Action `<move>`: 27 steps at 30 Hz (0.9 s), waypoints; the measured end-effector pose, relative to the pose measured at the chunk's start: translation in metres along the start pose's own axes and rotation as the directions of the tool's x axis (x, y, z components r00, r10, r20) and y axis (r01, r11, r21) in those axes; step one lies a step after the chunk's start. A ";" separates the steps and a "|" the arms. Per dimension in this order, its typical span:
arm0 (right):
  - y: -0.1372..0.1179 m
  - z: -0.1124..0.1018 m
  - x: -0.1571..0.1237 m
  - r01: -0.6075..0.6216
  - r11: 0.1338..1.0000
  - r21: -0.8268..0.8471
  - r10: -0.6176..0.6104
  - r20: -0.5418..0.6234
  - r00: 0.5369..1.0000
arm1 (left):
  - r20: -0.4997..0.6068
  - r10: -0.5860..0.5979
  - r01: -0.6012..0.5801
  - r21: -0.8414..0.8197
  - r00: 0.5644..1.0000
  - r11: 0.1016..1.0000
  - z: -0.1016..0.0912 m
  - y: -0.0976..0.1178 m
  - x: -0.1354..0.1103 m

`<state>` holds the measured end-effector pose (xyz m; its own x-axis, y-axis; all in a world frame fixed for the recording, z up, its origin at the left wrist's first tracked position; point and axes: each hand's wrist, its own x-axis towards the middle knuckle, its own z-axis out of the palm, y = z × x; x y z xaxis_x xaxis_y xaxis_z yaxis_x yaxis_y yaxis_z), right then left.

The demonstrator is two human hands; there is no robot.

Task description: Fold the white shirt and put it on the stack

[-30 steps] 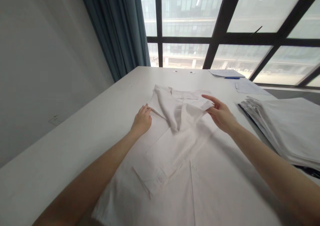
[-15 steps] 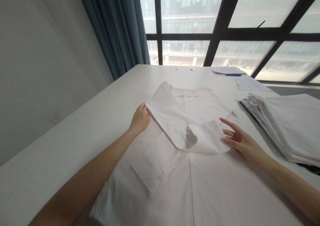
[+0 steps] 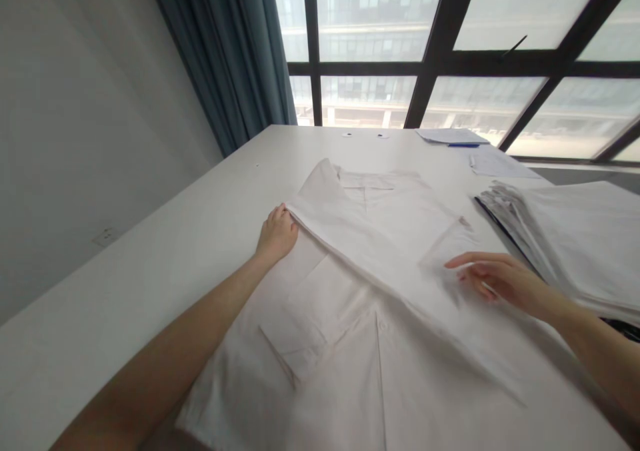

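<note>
A white coat [image 3: 340,344] lies spread over the table, with a button placket and a pocket showing. One sleeve [image 3: 370,244] is folded across it, running diagonally from the upper left down to the lower right. At the left side of the coat, my left hand [image 3: 279,232] is closed on the folded edge near the sleeve's top. My right hand [image 3: 500,281] hovers by the sleeve on the right, fingers apart and slightly blurred, with nothing held in them.
A stack of folded white cloth [image 3: 590,238] lies on the right of the white table [image 3: 200,238]. Papers [image 3: 453,136] and a blue pen [image 3: 463,146] are at the far right. A blue curtain [image 3: 225,51] and windows stand behind, and a wall on the left.
The sleeve's end, bunched near my right hand before, now lies extended to the lower right. My right hand has shifted slightly right. My left hand keeps its place on the edge.
</note>
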<state>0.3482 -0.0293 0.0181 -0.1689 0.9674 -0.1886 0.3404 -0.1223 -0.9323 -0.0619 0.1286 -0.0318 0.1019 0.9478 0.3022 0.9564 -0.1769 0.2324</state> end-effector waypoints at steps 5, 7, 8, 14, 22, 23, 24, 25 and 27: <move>-0.009 0.027 0.002 0.030 0.905 -0.425 -0.080 -0.101 0.992 | -0.038 -0.027 0.022 -0.113 0.999 0.993 -0.001 -0.004 0.005; -0.010 0.034 0.000 0.040 0.848 -0.528 -0.102 -0.087 0.991 | -0.038 -0.060 0.055 -0.125 0.997 0.991 -0.003 -0.008 0.008; -0.011 0.037 -0.001 0.034 0.828 -0.560 -0.096 -0.082 0.992 | -0.037 -0.080 0.075 -0.131 0.996 0.989 -0.006 -0.010 0.010; -0.013 0.042 -0.008 -0.010 0.865 -0.502 0.007 -0.009 1.000 | -0.020 -0.145 0.140 -0.143 0.989 0.980 -0.018 -0.017 0.028; -0.014 0.040 -0.005 0.016 0.925 -0.379 -0.003 0.034 0.999 | 0.024 -0.136 0.138 -0.107 0.990 0.985 -0.010 0.009 0.108; -0.014 0.041 -0.005 0.017 0.931 -0.365 -0.003 0.037 0.999 | 0.032 -0.164 0.166 -0.089 0.986 0.982 -0.007 0.012 0.118; -0.014 0.041 -0.004 0.013 0.936 -0.352 0.000 0.035 0.999 | 0.036 -0.189 0.191 -0.068 0.981 0.979 -0.003 0.015 0.126; -0.015 0.042 -0.003 0.007 0.940 -0.340 0.003 0.030 1.000 | 0.035 -0.205 0.206 -0.045 0.978 0.977 0.000 0.017 0.131; -0.016 0.044 -0.002 0.002 0.951 -0.308 0.004 0.017 1.000 | 0.022 -0.207 0.207 -0.001 0.978 0.978 0.006 0.021 0.138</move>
<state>0.3020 -0.0395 0.0200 -0.1833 0.9631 -0.1971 0.6082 -0.0464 -0.7924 -0.0256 0.2576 0.0092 -0.0924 0.9696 0.2268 0.9566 0.0232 0.2905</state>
